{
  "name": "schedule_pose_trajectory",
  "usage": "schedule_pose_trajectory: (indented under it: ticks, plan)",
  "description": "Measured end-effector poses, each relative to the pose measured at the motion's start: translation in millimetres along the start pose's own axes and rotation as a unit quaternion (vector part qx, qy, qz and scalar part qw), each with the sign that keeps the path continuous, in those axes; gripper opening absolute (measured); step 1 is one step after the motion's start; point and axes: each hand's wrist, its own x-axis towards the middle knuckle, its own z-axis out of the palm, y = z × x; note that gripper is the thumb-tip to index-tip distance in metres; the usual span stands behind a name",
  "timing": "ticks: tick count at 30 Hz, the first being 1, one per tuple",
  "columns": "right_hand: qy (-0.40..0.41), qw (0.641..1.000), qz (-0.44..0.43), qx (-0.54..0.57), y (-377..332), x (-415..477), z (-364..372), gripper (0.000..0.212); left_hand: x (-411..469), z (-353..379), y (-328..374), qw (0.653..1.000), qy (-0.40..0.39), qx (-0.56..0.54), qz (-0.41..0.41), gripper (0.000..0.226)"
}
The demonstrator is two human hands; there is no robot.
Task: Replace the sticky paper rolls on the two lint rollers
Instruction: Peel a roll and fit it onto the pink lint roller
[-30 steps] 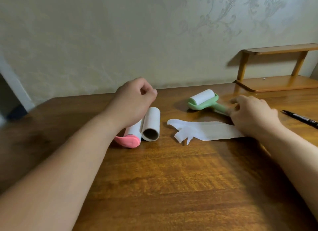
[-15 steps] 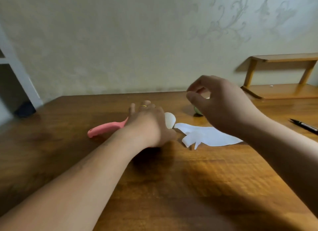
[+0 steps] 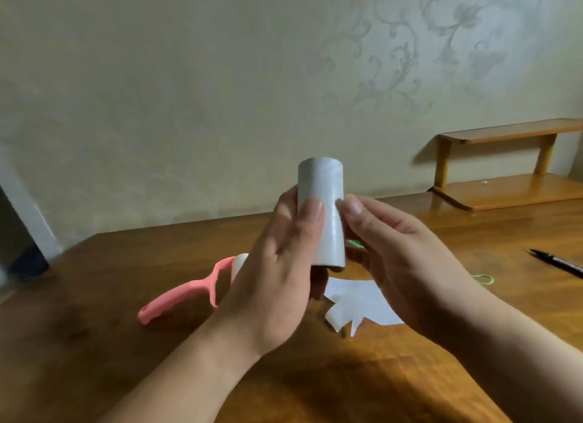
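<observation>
A white sticky paper roll (image 3: pixel 321 214) stands upright in the air above the table, held between both hands. My left hand (image 3: pixel 277 277) grips its lower left side, thumb across the front. My right hand (image 3: pixel 400 261) touches its right side with thumb and fingers. The pink lint roller (image 3: pixel 189 291) lies on the table at the left, its head partly hidden behind my left hand. Of the green lint roller only slivers show: a bit (image 3: pixel 355 242) between my hands and its loop end (image 3: pixel 482 279) past my right hand.
A torn white paper sheet (image 3: pixel 356 302) lies on the wooden table (image 3: pixel 94 343) under my hands. A black pen (image 3: pixel 555 261) lies at the right edge. A small wooden shelf (image 3: pixel 504 182) stands at the back right against the wall.
My left hand has lifted the loose paper roll off the table and stood it upright. My right hand has left the green roller and come in to touch the roll.
</observation>
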Motion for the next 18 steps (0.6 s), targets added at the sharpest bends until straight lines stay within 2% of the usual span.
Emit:
schedule_pose_trajectory:
  ticks: [4,8,11,18]
  plan:
    - [0.011,0.999,-0.017,0.037,-4,3,-1,0.04,-3,5,3,0.998,0.01,0.063,0.019,0.048]
    - [0.029,0.999,-0.033,0.018,-6,2,-4,0.036,-1,0,4,0.989,0.038,0.137,0.031,0.055]
    - [0.031,0.999,-0.035,-0.019,-7,0,0,0.036,3,-7,3,0.989,0.093,0.108,0.047,0.062]
    - [0.007,0.999,-0.021,-0.032,-9,-5,6,0.037,6,-8,6,0.98,0.119,0.079,0.137,0.045]
